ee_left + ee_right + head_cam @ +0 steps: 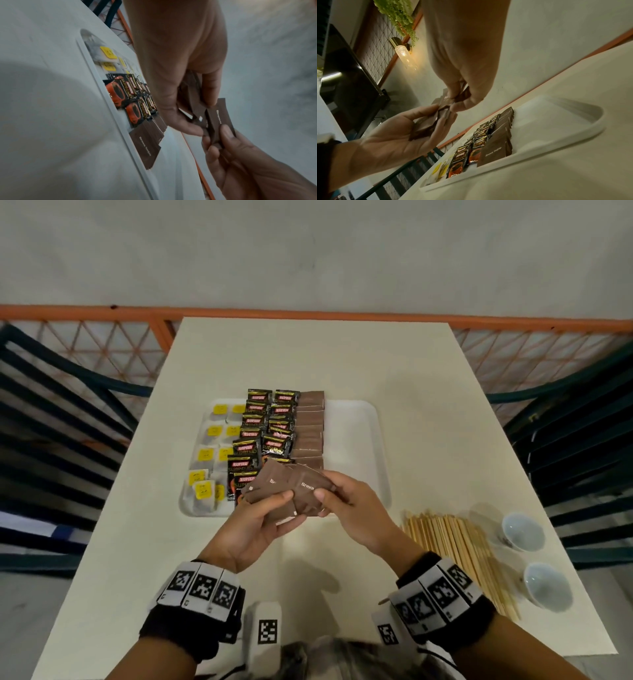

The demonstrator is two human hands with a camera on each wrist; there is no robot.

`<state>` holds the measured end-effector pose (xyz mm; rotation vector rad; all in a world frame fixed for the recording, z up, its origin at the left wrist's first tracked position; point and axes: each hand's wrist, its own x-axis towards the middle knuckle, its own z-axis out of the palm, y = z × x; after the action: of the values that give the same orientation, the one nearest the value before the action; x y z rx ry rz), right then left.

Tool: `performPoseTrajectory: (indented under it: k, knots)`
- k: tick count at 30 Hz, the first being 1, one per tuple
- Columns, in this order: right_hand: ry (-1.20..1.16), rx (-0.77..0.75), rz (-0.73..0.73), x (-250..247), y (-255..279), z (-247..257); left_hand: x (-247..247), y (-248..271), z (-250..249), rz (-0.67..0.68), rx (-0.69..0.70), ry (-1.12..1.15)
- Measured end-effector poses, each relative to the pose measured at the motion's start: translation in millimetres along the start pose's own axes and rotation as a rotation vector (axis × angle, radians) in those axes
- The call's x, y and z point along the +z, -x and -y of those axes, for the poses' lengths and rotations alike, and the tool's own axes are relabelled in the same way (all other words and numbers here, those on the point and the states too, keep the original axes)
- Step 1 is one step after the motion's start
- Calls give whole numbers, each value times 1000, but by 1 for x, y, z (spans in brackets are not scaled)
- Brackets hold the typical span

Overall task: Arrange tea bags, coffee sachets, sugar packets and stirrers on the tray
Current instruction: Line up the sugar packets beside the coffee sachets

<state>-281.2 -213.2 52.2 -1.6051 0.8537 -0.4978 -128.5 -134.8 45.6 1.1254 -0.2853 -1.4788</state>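
Observation:
A white tray (356,440) lies mid-table. On it, from left, are tea bags (205,455) with yellow tags, two columns of black coffee sachets (270,433) and one column of brown sugar packets (310,433); its right part is bare. Above the tray's near edge my left hand (281,508) grips a fanned bunch of brown sugar packets (270,486). My right hand (322,501) pinches the rightmost packet (308,487) of that bunch. The left wrist view shows that packet (217,119) between right thumb and fingers. Wooden stirrers (459,546) lie on the table, right of the tray.
Two small white cups (522,530) (548,585) stand beyond the stirrers near the table's right edge. Dark chairs (51,422) (582,422) flank the table. An orange railing (308,313) runs behind its far edge.

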Motion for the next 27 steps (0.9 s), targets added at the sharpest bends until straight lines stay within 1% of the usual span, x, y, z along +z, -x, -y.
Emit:
performPoseTrajectory:
  k: [4, 6, 9, 11, 13, 16, 21, 23, 27]
  knots:
    - [-38, 89, 156, 5, 2, -1, -11, 2, 3, -21, -40, -53]
    - [-81, 130, 163, 9, 4, -6, -18, 3, 6, 2, -87, -66]
    - [-162, 196, 87, 9, 6, -16, -28, 5, 10, 27, -170, -62]
    - [-211, 236, 29, 5, 5, -22, -35, 6, 11, 17, -193, -14]
    - [-252, 241, -31, 1, 1, -27, -43, 4, 11, -34, -185, 29]
    - [-273, 250, -139, -8, -13, -35, -53, 2, 9, -88, -141, 16]
    - [-157, 275, -183, -20, -47, -34, -55, 0, 2, -132, -4, 49]
    - [-84, 276, -211, -18, -59, -34, -56, -1, 3, -132, 13, 58]
    - [122, 256, -181, -12, -74, -45, -59, -1, 5, -145, 0, 74]
